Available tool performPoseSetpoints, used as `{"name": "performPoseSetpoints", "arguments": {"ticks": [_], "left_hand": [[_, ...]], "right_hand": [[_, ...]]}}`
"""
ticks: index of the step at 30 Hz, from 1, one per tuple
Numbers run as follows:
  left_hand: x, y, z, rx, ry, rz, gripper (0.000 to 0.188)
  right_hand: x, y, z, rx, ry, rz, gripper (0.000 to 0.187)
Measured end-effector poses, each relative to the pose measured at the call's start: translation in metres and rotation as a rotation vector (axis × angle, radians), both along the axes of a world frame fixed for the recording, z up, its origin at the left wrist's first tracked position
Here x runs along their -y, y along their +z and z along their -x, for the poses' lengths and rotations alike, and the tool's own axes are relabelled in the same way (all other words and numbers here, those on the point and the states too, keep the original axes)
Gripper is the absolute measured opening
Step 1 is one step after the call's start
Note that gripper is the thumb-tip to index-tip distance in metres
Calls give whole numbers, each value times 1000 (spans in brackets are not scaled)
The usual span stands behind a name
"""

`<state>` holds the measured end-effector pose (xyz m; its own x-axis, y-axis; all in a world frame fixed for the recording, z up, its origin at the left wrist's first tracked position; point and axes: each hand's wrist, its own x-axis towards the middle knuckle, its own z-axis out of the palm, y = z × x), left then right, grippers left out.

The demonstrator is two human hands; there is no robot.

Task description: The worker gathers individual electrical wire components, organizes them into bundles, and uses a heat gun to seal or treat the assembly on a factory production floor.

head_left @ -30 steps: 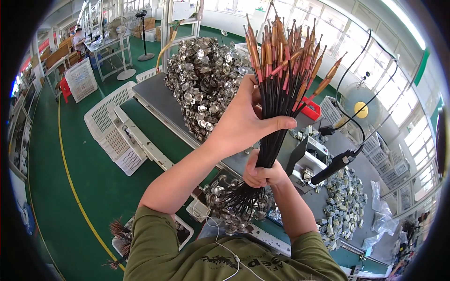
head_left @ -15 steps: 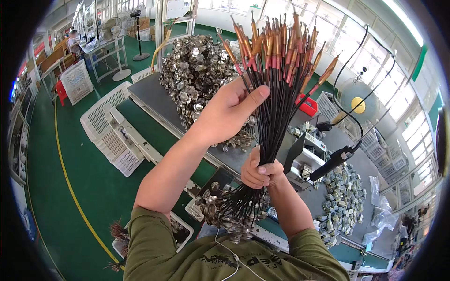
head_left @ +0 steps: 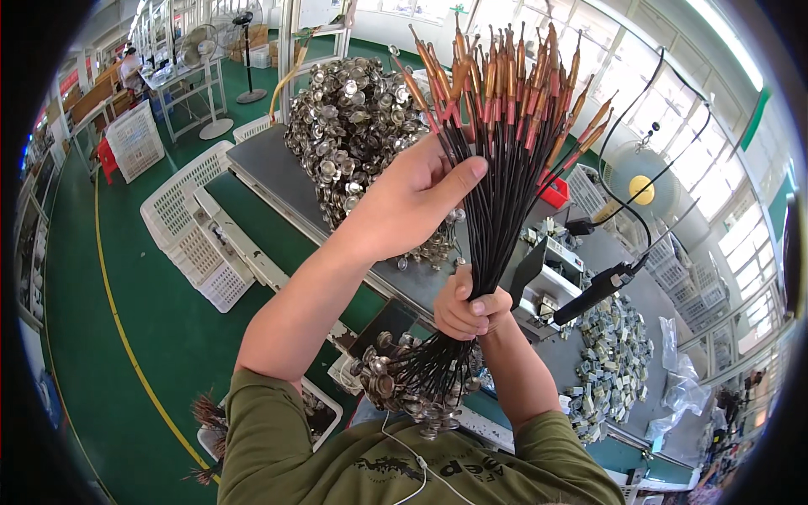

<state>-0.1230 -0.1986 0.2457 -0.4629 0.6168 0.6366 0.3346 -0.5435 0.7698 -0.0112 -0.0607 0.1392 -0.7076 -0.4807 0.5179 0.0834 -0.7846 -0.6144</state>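
Observation:
A thick bundle of black cables (head_left: 497, 227) stands nearly upright in front of me. Copper-brown and pink-red sleeved tips with thin ends fan out at its top, and round silvery metal caps (head_left: 421, 396) hang from the lower ends. My right hand (head_left: 473, 310) is wrapped round the bundle low down, just above the caps. Higher up, my left hand (head_left: 429, 194) is closed on the bundle's left side, thumb in front, below the coloured sleeves; its fingertips are partly hidden behind the cables.
A big heap of metal caps (head_left: 349, 139) lies on the grey workbench (head_left: 282, 177). To the right are a small boxy machine (head_left: 551, 273), a black handle-shaped device on a cord (head_left: 593, 295), a pile of small metal parts (head_left: 610, 362) and a red bin (head_left: 554, 192). White crates (head_left: 189, 198) stand left.
The cable tips have spread slightly wider at the top right. Both hands keep their hold on the bundle, and the view has shifted a little.

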Motion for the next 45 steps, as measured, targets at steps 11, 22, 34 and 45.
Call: {"name": "performPoseSetpoints", "arguments": {"ticks": [11, 22, 34, 45], "left_hand": [[1, 9, -7, 112, -87, -35, 48], [-12, 6, -3, 104, -1, 69, 39], [-15, 12, -3, 45, -27, 31, 51], [-19, -10, 9, 110, 182, -84, 60]], "right_hand": [[-5, -5, 5, -40, 16, -34, 39], [-8, -8, 4, -16, 6, -33, 39], [-15, 0, -1, 89, -109, -141, 38], [38, 28, 17, 12, -1463, -1109, 31]]}}
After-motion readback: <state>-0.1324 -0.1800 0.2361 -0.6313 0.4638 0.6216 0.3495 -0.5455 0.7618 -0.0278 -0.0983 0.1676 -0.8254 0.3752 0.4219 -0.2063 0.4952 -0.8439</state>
